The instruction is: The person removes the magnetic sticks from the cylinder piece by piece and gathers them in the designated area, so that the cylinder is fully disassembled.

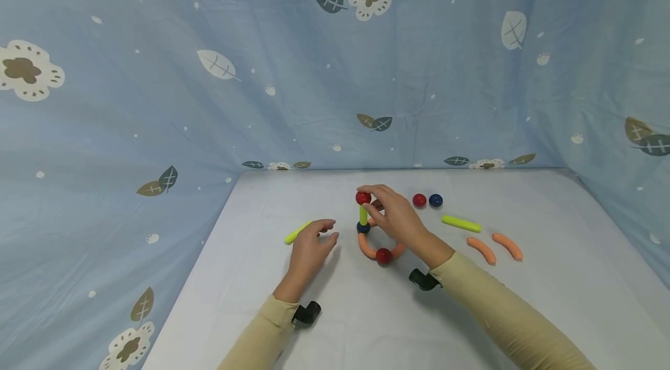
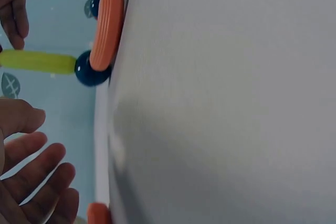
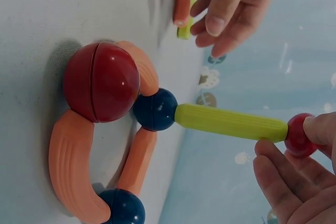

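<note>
My right hand [image 1: 395, 216] pinches a small red ball [image 3: 301, 135] on the upper end of a yellow-green rod [image 3: 231, 121]. The rod stands upright on a blue ball [image 3: 155, 109]. That ball belongs to a ring of orange curved rods [image 3: 71, 161] lying on the table, with a red ball [image 1: 384, 256] at the near side. Another blue ball [image 3: 123, 208] of the ring shows in the right wrist view. To the left of the ring, my left hand [image 1: 311, 248] hovers with relaxed fingers, holding nothing. A second yellow-green rod [image 1: 297, 233] lies partly hidden behind it.
A loose red ball [image 1: 419, 200] and a blue ball [image 1: 436, 200] sit behind the ring to the right. Nearer lie a yellow-green rod [image 1: 461, 224] and two orange curved rods [image 1: 481, 251]. A blue patterned curtain [image 1: 335, 67] hangs beyond the white table [image 1: 356, 323].
</note>
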A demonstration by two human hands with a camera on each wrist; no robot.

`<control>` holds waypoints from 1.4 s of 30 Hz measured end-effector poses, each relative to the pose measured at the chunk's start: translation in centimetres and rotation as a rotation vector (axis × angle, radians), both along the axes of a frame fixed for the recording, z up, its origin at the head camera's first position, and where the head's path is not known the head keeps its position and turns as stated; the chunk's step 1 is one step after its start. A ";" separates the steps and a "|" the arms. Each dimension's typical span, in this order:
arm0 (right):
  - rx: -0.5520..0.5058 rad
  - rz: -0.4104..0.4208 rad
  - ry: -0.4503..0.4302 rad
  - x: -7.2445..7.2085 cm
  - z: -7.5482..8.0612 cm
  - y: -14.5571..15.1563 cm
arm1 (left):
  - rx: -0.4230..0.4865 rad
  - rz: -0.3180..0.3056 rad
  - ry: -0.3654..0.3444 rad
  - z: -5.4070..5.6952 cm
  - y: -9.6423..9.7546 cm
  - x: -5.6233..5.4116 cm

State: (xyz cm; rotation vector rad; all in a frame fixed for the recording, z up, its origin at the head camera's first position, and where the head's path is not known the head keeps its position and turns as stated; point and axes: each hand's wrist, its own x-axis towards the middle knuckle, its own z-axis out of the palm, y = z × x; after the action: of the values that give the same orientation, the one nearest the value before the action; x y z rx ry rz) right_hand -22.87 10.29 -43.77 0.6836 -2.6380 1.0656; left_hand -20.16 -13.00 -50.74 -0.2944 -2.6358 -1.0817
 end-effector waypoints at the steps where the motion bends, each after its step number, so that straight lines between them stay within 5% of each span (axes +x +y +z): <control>1: -0.001 -0.001 0.002 0.0 0.0 0.0 | 0.005 -0.004 -0.004 0.0 0.2 0.0; 24: -0.032 0.023 0.018 0.1 -0.2 0.3 | 0.126 -0.095 -0.002 1.2 5.3 -2.2; 42: -0.012 0.003 0.008 0.2 -0.2 0.3 | 0.220 -0.114 -0.004 0.8 5.9 -3.2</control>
State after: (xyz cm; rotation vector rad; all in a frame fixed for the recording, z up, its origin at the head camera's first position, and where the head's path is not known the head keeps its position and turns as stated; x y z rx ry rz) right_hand -22.65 10.54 -43.96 0.6886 -2.6222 1.0764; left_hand -23.37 -7.06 -49.96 -0.3991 -2.4992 -1.3967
